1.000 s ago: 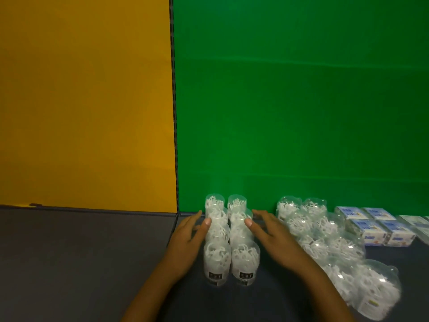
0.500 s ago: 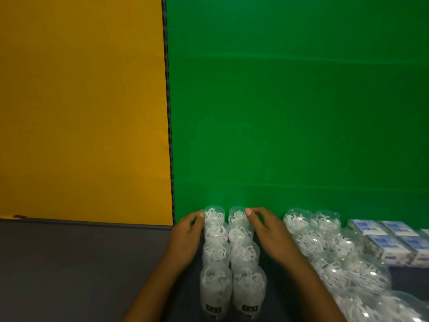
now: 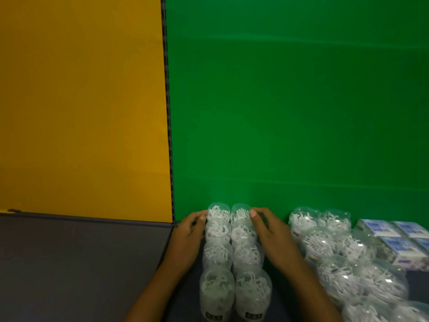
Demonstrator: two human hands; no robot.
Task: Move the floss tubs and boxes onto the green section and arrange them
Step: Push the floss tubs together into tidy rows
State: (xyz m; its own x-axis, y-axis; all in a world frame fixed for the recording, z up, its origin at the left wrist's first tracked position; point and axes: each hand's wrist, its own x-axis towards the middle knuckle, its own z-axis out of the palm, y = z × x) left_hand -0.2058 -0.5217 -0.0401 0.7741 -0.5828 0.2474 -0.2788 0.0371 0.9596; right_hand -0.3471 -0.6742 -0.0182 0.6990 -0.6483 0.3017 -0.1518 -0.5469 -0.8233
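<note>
Left hand (image 3: 189,238) and right hand (image 3: 271,238) flanking 2-column block of clear floss tubs (image 3: 232,252), 4 tubs per column. Fingers lying loosely straight against block's sides, fingertips touching far pair, gripping nothing. Block's far end reaching green section (image 3: 301,112). Second tub group (image 3: 343,256) sitting to right, blue-white boxes (image 3: 394,238) beyond. Yellow panel (image 3: 81,101) at left.

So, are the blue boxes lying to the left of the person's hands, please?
No, the blue boxes lie at the far right, beyond the right hand.
</note>
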